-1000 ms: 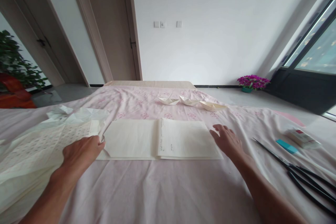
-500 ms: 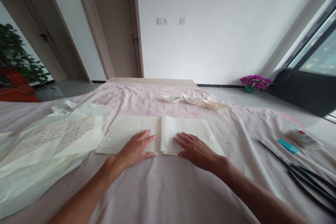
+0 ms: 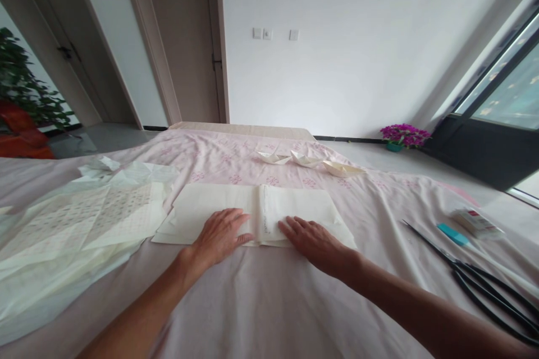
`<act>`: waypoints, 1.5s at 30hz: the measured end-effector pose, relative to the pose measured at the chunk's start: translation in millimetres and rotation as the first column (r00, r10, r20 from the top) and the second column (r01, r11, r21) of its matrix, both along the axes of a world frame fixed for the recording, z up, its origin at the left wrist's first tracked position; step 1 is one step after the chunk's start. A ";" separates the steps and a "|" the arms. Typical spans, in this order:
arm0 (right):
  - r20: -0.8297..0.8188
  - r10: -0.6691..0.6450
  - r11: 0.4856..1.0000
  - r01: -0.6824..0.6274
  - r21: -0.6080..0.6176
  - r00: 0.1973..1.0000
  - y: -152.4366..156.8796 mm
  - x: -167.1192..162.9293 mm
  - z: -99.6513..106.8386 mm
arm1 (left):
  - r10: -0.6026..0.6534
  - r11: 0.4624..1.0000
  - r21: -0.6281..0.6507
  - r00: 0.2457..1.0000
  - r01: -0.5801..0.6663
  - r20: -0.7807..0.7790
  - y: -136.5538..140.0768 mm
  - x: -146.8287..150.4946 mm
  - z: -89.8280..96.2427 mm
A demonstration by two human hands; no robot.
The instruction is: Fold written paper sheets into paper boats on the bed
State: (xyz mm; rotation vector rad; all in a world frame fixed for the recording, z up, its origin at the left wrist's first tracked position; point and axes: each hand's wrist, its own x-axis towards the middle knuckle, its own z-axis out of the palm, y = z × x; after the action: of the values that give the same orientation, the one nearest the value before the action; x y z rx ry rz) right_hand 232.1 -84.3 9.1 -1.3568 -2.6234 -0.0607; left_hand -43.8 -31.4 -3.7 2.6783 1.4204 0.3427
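In front of me lies a cream sheet of paper [image 3: 309, 202], folded, with a raised crease and a line of handwriting near its middle. More loose sheets seem to lie under it, their corners showing at the left. My left hand [image 3: 223, 234] rests flat on the left part, its fingers outstretched. On the right part my right hand [image 3: 314, 241] lies palm down with the fingers extended, just right of the handwriting. Neither hand grips anything. Parts of the paper's near edge are hidden beneath the hands.
Crumpled, printed sheets [image 3: 84, 224] cover the cloth at left. Several folded paper boats [image 3: 305, 160] stand in a row beyond the paper. At right lie black-handled scissors [image 3: 458, 266], a turquoise-ended tool [image 3: 452, 234] and a small packet [image 3: 478, 222]. A pink-patterned cloth [image 3: 269, 303] covers the surface.
My right hand has shifted slightly and its thumb has drawn in, hidden now. The left hand's fingers sit closer together. The view has turned a little.
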 end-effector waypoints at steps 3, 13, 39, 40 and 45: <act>-0.011 0.007 1.000 -0.008 -0.017 1.000 -1.7 5.9 -0.5 | 0.079 0.994 -0.080 0.997 -0.078 0.012 22.1 0.4 11.8; -0.040 0.025 0.997 -0.027 -0.068 0.999 -37.5 -0.2 19.4 | -0.151 0.970 -0.188 0.988 0.153 0.030 127.0 30.6 8.4; -0.169 -0.017 0.976 -0.021 -0.218 0.986 82.1 -46.7 78.5 | -0.053 0.835 -0.514 0.959 0.195 0.277 59.6 -0.9 89.8; -0.175 -0.008 0.978 -0.028 -0.204 0.984 78.2 -45.0 84.3 | -0.052 0.839 -0.509 0.960 0.192 0.276 55.1 -1.7 94.2; -0.117 -0.072 0.962 0.038 -0.271 0.991 67.4 -25.4 109.2 | -0.114 0.908 -0.375 0.971 0.188 0.211 32.2 -3.4 122.4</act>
State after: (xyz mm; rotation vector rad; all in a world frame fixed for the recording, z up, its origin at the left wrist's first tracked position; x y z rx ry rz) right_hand 206.7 -16.9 118.3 -1.4623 -2.5578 0.3736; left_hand -47.2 0.8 118.7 2.3414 1.0833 0.2526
